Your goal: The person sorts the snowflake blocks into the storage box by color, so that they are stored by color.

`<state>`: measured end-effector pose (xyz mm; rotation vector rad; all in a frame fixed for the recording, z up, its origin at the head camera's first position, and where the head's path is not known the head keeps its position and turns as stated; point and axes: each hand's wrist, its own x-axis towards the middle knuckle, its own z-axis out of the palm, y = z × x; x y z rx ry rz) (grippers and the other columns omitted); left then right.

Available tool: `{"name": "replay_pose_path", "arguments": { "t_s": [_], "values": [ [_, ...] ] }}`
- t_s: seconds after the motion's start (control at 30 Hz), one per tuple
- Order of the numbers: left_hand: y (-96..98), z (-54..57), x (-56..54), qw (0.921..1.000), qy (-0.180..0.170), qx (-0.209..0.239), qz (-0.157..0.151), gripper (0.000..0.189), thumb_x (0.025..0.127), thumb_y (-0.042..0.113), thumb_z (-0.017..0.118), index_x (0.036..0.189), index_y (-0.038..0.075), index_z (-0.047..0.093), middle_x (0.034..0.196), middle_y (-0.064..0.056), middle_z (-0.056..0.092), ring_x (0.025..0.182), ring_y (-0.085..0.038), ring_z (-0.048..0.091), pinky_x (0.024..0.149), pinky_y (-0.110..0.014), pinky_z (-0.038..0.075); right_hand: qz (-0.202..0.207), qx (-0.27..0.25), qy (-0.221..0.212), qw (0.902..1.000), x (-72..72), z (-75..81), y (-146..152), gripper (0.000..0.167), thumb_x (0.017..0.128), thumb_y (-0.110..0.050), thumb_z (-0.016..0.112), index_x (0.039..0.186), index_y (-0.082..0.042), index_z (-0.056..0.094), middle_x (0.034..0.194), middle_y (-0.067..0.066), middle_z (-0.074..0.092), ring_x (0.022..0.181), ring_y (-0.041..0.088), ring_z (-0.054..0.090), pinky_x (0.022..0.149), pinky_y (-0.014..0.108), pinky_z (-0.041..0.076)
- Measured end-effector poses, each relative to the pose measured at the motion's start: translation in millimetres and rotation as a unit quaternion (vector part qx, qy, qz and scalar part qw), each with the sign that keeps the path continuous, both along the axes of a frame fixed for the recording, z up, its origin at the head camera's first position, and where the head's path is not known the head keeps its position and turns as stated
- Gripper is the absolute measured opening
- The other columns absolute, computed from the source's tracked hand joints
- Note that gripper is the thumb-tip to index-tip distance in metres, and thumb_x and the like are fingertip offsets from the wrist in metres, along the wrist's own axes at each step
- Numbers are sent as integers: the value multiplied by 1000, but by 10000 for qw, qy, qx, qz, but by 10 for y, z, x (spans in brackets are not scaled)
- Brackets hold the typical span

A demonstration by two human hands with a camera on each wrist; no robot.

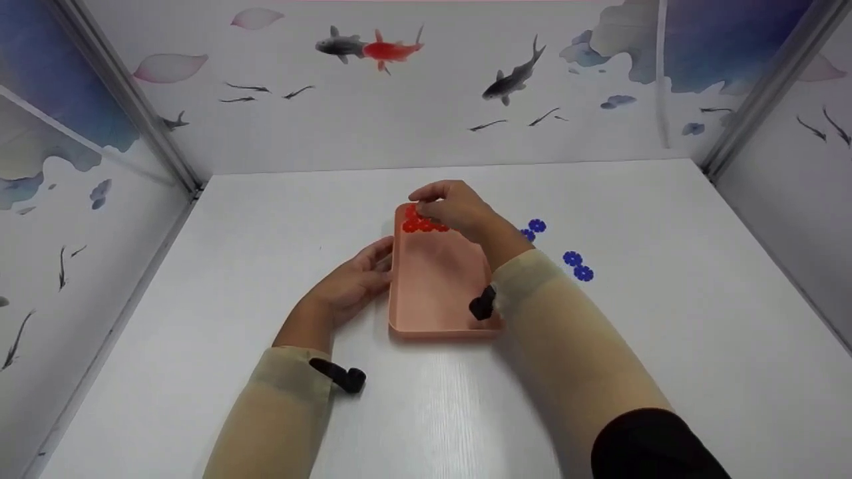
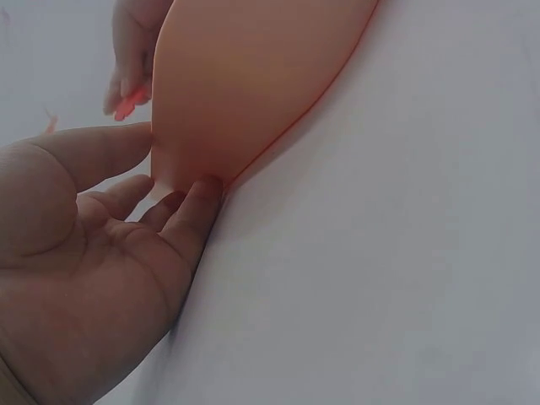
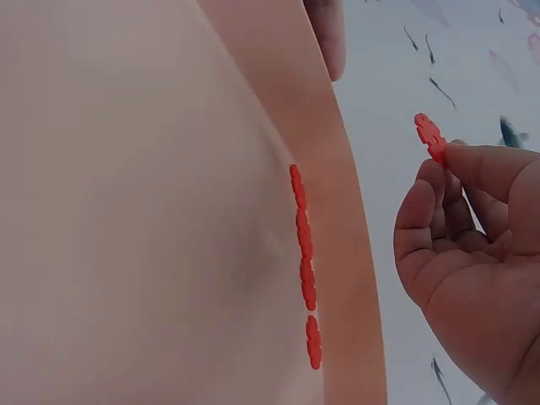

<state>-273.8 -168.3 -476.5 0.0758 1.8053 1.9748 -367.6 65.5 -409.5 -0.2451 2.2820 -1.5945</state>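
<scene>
In the right wrist view, my right hand [image 3: 477, 253] pinches a red flower-shaped plastic piece [image 3: 430, 137] between thumb and fingertips. In the head view that hand [image 1: 459, 207] is over the far end of a pink rectangular tray [image 1: 439, 286], partly covering several red flower pieces [image 1: 426, 226] laid at that end. Along the tray's left side is my left hand [image 1: 356, 283], palm toward it. Up close, its thumb and fingertips [image 2: 202, 196] touch the tray's outer wall [image 2: 245, 84], the thumb higher up and the fingers low near the table.
To the right of the tray, two blue flower pieces [image 1: 578, 265] lie on the white table [image 1: 665, 346]. More blue pieces [image 1: 536, 225] lie farther back, partly behind the right forearm. A white wall [image 1: 426, 133] printed with fish closes off the back, with side walls left and right.
</scene>
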Motion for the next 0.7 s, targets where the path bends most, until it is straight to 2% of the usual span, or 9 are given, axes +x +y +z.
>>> {"name": "replay_pose_path", "arguments": {
  "t_s": [0.13,0.23,0.4,0.57,0.7],
  "values": [
    [-4,7,5,9999,49,74,-116,83,101,10,73,170,28,30,176,7,33,162,-13,35,128,-38,41,-78,-42,52,9999,-40,-107,-96,25,103,-24,72,129,-26,73,132,4,70,128,32,68,110,44,60],
    [-4,7,-4,9997,73,153,-176,83,101,9,72,170,26,29,177,7,30,163,-13,33,130,-39,39,-189,-73,-95,9997,-44,-183,-123,25,103,-24,73,128,-25,72,131,2,70,125,28,68,110,41,60],
    [-15,0,-5,9996,99,181,-192,83,101,6,71,170,26,29,177,6,29,164,-13,31,131,-39,37,-304,230,-315,9988,-19,-287,-133,25,101,-25,76,126,-28,71,126,1,71,119,26,68,102,37,63],
    [-14,5,-4,9996,53,201,-197,82,101,3,69,169,27,30,177,7,29,163,-12,31,131,-39,37,-345,445,-499,9972,-1,-318,-134,27,100,-24,78,126,-23,71,123,3,71,116,26,67,97,33,61],
    [-15,8,-4,9996,77,186,-204,83,101,3,69,170,26,29,178,7,28,164,-13,31,131,-39,38,-483,747,-586,9943,25,-293,-147,28,98,-24,80,125,-24,72,119,2,72,115,24,68,97,30,61]
  ]
}}
